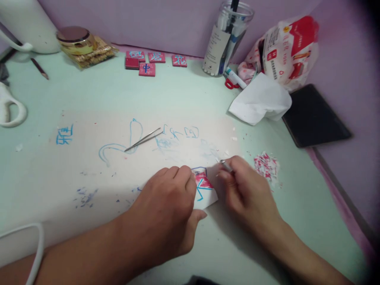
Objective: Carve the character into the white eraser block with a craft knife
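My left hand [172,194] is closed, its curled fingers pressing on a small white carving block [205,198]. The block's face has red-pink ink and blue drawn lines; its left part is hidden under my fingers. Just right of the block, my right hand [245,184] grips a slim craft knife [227,166]. Its metal collar and thin tip stick out past the fingertips, pointing up and left, apart from the block. A pair of metal tweezers [142,140] lies on the pale mat [77,166] beyond my left hand.
Pink-and-white shavings [266,165] are piled right of my right hand. Several pink carved tiles [147,69] lie at the back. A pen jar [227,39], crumpled tissue [261,99] and black tablet [316,114] stand or lie at right. A white cable [40,245] crosses my left forearm.
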The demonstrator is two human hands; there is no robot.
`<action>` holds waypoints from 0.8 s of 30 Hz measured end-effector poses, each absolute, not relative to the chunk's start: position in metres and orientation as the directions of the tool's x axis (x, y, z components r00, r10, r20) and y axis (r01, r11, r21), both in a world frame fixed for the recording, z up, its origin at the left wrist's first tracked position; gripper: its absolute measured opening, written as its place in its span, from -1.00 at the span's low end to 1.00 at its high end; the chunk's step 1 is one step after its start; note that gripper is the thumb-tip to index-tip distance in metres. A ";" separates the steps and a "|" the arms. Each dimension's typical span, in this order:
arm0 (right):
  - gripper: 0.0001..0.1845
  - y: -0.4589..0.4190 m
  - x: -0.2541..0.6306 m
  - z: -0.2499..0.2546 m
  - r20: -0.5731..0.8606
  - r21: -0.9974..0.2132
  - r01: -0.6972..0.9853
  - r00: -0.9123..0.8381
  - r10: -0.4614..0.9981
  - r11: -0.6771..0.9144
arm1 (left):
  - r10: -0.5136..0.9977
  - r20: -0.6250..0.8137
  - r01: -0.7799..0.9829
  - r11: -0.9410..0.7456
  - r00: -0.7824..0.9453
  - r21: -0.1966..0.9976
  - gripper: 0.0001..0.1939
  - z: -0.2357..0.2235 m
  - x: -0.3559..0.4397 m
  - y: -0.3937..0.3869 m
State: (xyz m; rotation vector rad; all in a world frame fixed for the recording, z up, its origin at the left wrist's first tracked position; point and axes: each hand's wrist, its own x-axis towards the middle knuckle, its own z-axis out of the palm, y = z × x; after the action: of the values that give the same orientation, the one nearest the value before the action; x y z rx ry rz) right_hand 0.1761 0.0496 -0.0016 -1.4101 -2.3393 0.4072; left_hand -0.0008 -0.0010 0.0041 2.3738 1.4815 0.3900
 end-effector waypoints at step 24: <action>-0.82 0.056 0.217 -0.001 0.145 -0.520 0.570 -0.675 0.724 0.636 | 0.924 0.024 0.810 -0.347 0.382 0.472 -0.84 0.002 -0.003 -0.003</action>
State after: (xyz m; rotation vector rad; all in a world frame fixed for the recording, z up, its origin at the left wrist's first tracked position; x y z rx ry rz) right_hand 0.2171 0.0560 -0.0012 -1.0338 -2.5184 0.6304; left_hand -0.0029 -0.0027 0.0017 2.2630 1.5029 0.4058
